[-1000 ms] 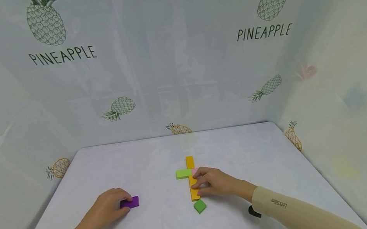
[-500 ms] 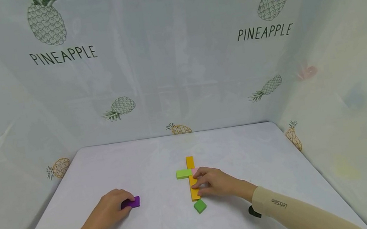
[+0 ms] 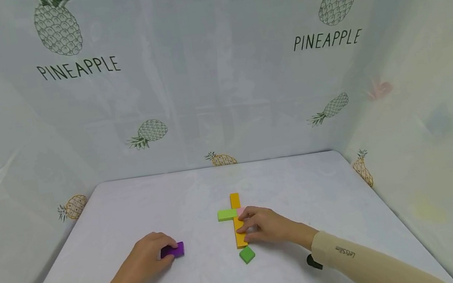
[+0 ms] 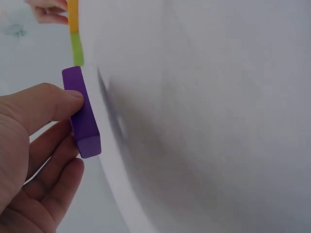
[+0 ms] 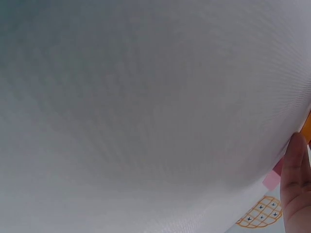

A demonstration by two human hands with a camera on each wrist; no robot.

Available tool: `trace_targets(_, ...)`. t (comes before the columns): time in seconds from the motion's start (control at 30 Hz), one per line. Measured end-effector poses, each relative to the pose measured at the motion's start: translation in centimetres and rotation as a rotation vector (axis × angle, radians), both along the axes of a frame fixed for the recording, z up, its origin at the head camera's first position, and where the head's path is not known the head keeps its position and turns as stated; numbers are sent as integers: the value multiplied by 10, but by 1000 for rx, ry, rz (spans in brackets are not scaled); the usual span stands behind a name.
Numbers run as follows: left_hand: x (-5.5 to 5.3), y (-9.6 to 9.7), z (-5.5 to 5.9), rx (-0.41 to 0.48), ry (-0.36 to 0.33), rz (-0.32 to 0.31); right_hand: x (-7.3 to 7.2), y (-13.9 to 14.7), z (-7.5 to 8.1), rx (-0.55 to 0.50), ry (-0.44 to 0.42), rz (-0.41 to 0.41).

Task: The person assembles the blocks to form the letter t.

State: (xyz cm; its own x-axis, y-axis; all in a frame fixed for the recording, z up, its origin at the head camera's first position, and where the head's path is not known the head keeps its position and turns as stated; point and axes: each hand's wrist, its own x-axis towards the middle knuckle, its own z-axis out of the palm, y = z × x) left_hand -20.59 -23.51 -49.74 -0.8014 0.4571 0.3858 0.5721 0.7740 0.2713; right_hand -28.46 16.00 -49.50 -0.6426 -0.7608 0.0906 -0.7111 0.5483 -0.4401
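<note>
In the head view my left hand [image 3: 149, 256] pinches a purple block [image 3: 176, 250] left of the middle of the table. The left wrist view shows the thumb on one face of the purple block [image 4: 85, 114] and the fingers behind it, with a shadow on the cloth beside it. My right hand [image 3: 270, 224] rests its fingertips on the near orange block [image 3: 240, 238] and close by a pink block [image 3: 240, 211], which it partly hides. A light green block [image 3: 227, 215] lies left of the pink one; another orange block [image 3: 235, 200] extends beyond them, forming a cross.
A small green block [image 3: 247, 254] lies turned at an angle just below the cross. White cloth covers the table [image 3: 301, 179]. A pineapple-print curtain [image 3: 216, 65] stands behind it and at both sides.
My left hand has moved to the right with the purple block, nearer the cross. The right hand and the other blocks have stayed in place.
</note>
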Motion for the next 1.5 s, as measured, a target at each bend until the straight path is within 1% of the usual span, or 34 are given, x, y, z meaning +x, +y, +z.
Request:
trace_targets(0.13,5,16,2,6,-1,-25,0,0,1,-4,-5,3)
trace_targets(0.27,10,35,6,7,-1,-53,1,-1,1,-7,-10,1)
trace_targets(0.37,15,52,10,3,-28,-70,1,0,1,-7,-17,-10)
trace_targets(0.5,19,74,16,-8,-88,-84,1,0,0,-6,-23,-20)
trace_targets(0.63,23,94,18,-10,-112,-119,1,0,-1,-4,-22,-18)
trace_targets(0.77,26,112,16,3,-97,-171,0,0,-2,-2,-15,-17)
trace_targets(0.93,31,131,15,37,-52,-217,0,0,-3,-6,-12,-20)
trace_targets(1.1,34,147,8,68,3,-261,0,0,-3,-14,3,-6)
trace_targets(1.17,35,153,4,66,19,-273,0,0,-3,-19,9,-2)
trace_targets(1.3,38,166,1,61,44,-293,0,0,-4,-38,37,19)
trace_targets(1.5,39,185,-3,34,60,-296,0,0,-3,-52,79,49)
